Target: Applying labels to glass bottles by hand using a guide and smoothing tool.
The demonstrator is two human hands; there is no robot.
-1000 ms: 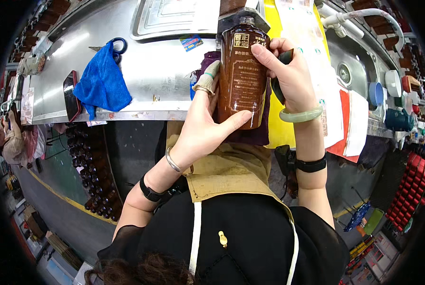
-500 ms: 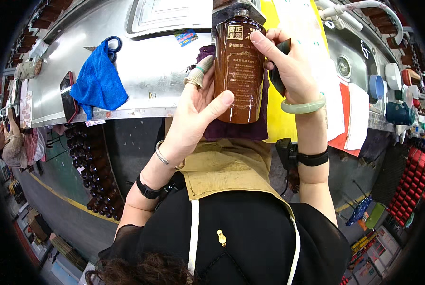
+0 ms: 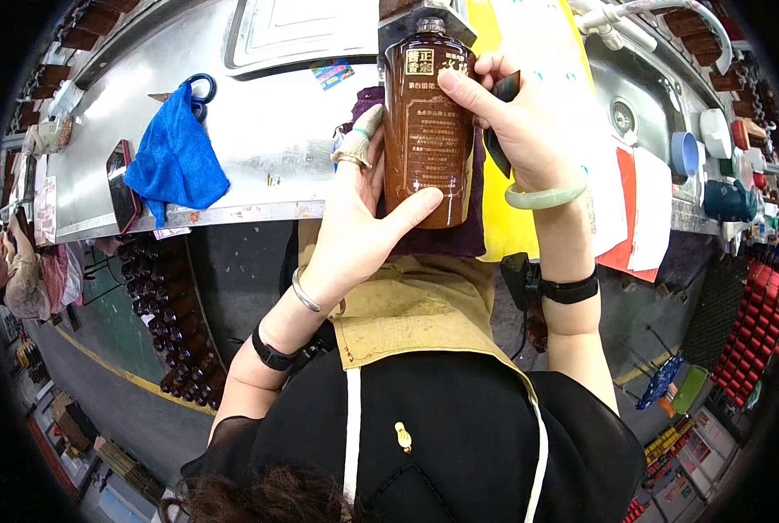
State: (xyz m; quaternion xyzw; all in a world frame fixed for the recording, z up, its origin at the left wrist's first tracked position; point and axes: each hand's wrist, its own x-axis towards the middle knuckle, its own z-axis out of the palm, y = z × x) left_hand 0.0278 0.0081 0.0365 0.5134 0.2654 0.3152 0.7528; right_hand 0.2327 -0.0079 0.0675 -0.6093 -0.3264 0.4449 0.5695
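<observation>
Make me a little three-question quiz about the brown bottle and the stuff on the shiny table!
1. True or false: both hands touch the brown bottle.
2. What colour is the cloth lying on the metal counter to the person's left? A) red B) blue C) white
3. Fill in: the right hand wears a pale green ____ at the wrist.

Key
1. True: the left hand cups the bottle from the side and below, and the right hand grips its other side.
2. B
3. bangle
</observation>
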